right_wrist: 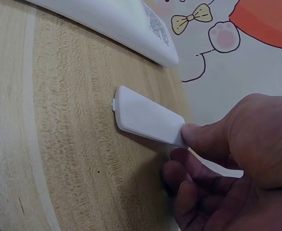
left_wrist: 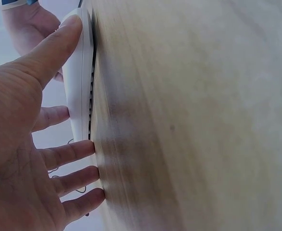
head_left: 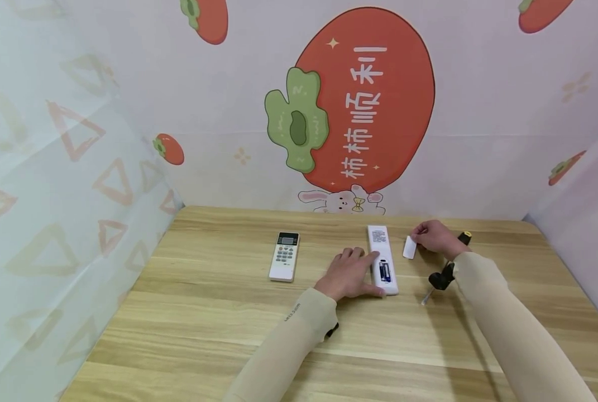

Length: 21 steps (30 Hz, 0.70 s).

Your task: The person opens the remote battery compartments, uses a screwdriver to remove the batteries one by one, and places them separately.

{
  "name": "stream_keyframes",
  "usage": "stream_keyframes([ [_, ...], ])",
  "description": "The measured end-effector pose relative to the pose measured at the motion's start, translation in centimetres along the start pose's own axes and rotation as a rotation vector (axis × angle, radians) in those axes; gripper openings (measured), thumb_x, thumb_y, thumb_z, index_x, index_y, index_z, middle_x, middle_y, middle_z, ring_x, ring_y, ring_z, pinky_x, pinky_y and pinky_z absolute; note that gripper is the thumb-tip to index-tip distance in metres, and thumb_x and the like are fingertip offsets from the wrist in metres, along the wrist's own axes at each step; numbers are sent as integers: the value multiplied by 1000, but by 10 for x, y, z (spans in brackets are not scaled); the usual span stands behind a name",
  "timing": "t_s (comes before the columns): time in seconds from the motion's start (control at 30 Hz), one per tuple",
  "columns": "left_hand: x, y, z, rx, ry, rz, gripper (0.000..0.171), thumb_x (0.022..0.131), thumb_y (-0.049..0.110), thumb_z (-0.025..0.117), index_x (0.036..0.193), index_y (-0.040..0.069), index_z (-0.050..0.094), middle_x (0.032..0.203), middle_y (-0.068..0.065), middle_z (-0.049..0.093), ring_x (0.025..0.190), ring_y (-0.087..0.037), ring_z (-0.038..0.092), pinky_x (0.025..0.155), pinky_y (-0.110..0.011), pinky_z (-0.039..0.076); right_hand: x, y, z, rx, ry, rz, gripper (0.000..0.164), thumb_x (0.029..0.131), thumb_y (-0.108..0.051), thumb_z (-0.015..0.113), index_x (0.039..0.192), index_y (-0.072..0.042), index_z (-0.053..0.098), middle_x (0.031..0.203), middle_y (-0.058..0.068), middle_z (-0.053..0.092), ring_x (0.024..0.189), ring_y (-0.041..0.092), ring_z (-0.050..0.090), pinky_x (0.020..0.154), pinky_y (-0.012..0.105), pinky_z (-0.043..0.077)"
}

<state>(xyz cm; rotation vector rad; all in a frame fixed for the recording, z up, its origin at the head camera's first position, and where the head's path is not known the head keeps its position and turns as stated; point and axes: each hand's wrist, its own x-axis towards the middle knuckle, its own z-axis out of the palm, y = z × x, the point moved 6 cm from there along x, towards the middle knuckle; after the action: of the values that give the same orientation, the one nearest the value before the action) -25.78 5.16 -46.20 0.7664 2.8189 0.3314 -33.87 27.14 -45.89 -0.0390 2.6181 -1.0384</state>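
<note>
A white remote control (head_left: 383,245) lies face down on the table, its battery bay uncovered with batteries (head_left: 384,272) inside. My left hand (head_left: 346,274) rests at its left side with fingers extended. The left thumb (left_wrist: 59,45) presses the remote's near end, the index finger touches its long side, and the other fingertips reach the tabletop. To the right of the remote, my right hand (head_left: 436,235) pinches a small white battery cover (right_wrist: 148,115) by one end, thumb on top. A little tab (right_wrist: 114,105) juts from the cover's free end, which points toward the remote.
A second white remote (head_left: 283,258) lies face up to the left on the wooden table (head_left: 203,312). Beyond my right wrist shows a black piece with a yellow end (head_left: 465,237), partly hidden. A printed cloth backdrop (head_left: 228,184) stands behind the table.
</note>
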Motion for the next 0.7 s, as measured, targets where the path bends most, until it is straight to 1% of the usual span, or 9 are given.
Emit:
stream_keyframes([
  [0.23, -1, 0, 0, 1, 3, 1, 94, 80, 72, 70, 158, 30, 37, 148, -2, 46, 132, -23, 42, 112, -42, 36, 3, 1, 1, -78, 35, 7, 24, 102, -10, 54, 112, 10, 62, 98, 18, 61, 88, 28, 54, 75, 36, 46],
  [0.57, 0, 1, 0, 4, 0, -6, 94, 79, 72, 70, 158, 30, 38, 147, -2, 47, 132, -23, 42, 111, -41, 36, 1, 3, 1, -76, 46, 34, 25, 103, -13, 55, 115, 9, 62, 106, 21, 61, 94, 32, 53, 81, 40, 46],
  [0.7, -1, 1, -1, 5, 0, -11, 95, 79, 72, 71, 158, 31, 38, 148, -2, 47, 132, -23, 42, 112, -41, 35, -2, 1, -1, -81, 60, 37, 26, 103, -15, 56, 115, 8, 61, 107, 21, 61, 93, 31, 53, 78, 38, 46],
])
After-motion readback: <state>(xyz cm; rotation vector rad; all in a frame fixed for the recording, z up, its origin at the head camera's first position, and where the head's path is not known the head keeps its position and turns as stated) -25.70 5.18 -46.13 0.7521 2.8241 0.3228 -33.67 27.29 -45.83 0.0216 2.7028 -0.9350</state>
